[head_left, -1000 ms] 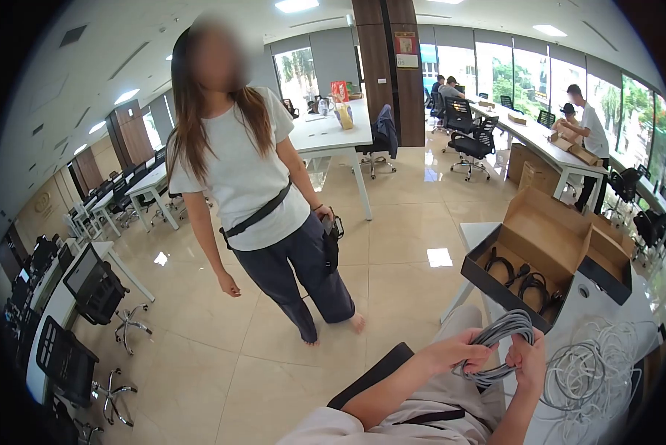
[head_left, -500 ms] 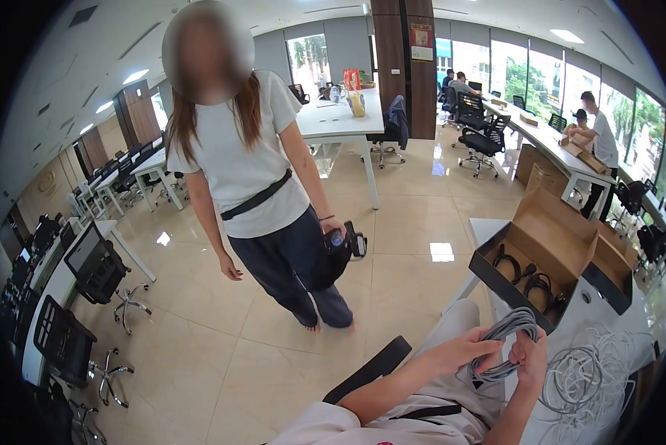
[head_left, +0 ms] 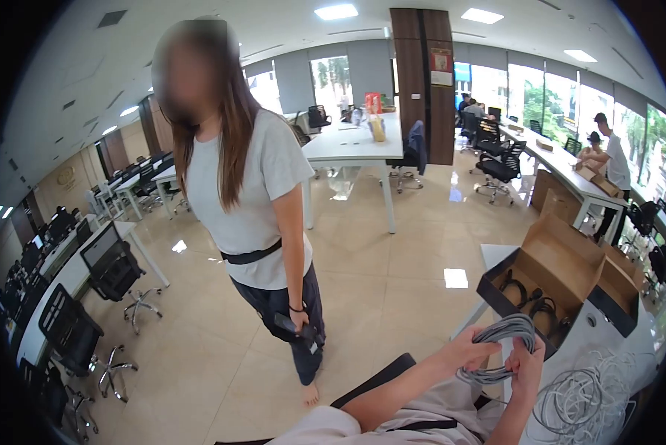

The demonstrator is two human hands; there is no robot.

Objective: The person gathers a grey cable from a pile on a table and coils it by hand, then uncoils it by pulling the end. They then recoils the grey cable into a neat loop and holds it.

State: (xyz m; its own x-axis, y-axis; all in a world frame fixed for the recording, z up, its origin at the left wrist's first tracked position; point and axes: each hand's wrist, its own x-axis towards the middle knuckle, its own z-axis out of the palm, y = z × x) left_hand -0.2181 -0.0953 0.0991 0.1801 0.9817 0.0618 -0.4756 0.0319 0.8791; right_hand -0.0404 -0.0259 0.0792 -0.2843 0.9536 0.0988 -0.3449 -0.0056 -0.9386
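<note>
A coil of grey cable (head_left: 508,326) is held up in front of my lap, near the table's edge. My left hand (head_left: 475,351) is closed around the coil's left side. On the right side my right hand (head_left: 527,363) grips the same loops, its fingers curled into them. Just right of my hands, a tangled heap of white and grey cables (head_left: 585,397) lies on the white table (head_left: 500,256). Beyond my hands stands an open cardboard box (head_left: 557,256) with black cables (head_left: 542,311) inside.
A person (head_left: 251,193) stands on the tiled floor ahead, a dark object (head_left: 303,334) in their hand. A second box (head_left: 616,293) sits beside the first. Office chairs (head_left: 110,259) and desks line the left. Other people (head_left: 615,152) are at a long table, back right.
My view has shifted, and the standing person has turned and stepped closer, the dark object now lower at their side. Both my hands keep hold of the cable coil.
</note>
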